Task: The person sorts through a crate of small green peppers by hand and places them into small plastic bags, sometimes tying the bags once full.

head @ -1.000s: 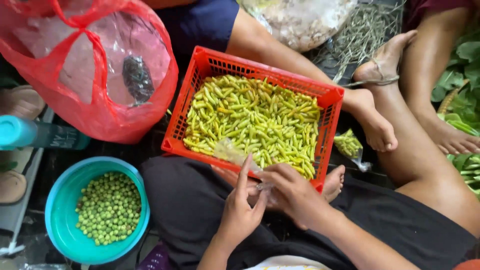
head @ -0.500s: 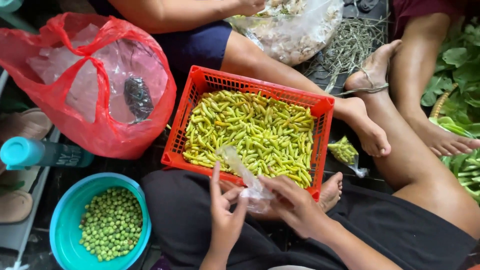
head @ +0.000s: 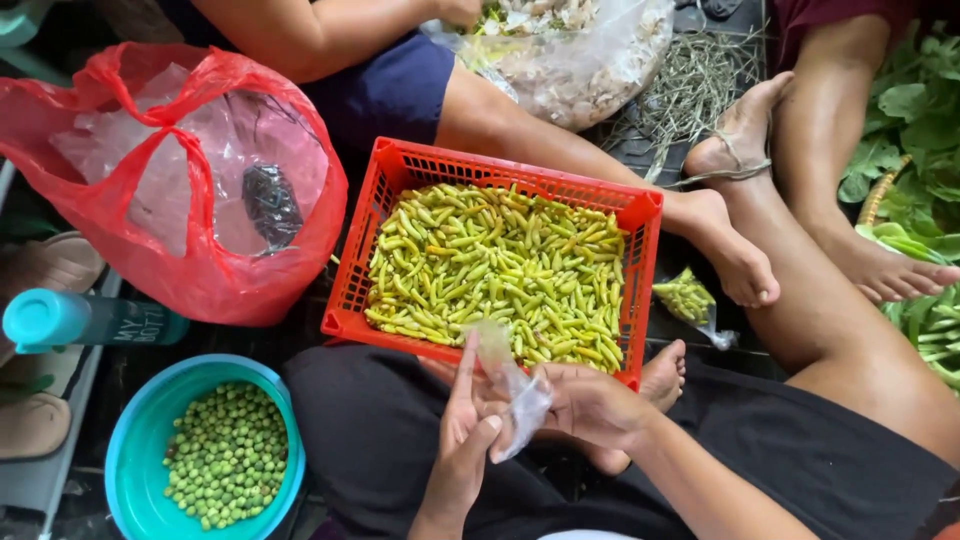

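Note:
My left hand [head: 463, 430] and my right hand [head: 590, 402] meet over my lap and both pinch a small clear plastic bag [head: 512, 385]. The bag stands up between the fingers, its top reaching the near rim of a red plastic crate [head: 645, 215]. The crate is full of small yellow-green chilli peppers [head: 495, 270]. My left index finger points up along the bag's side. I cannot tell whether anything is inside the bag.
A teal bowl [head: 135, 450] of green peas sits at lower left, beside a teal bottle [head: 85, 320]. A red plastic bag [head: 190, 180] lies left of the crate. Other people's legs and bare feet [head: 735, 260] surround the crate. Leafy greens [head: 915, 150] lie right; a small filled bag [head: 688, 298] by the crate.
The view has shifted so everything sits lower in frame. My hands have kept working the clear bag, which now stands more upright between them, with my left index finger raised.

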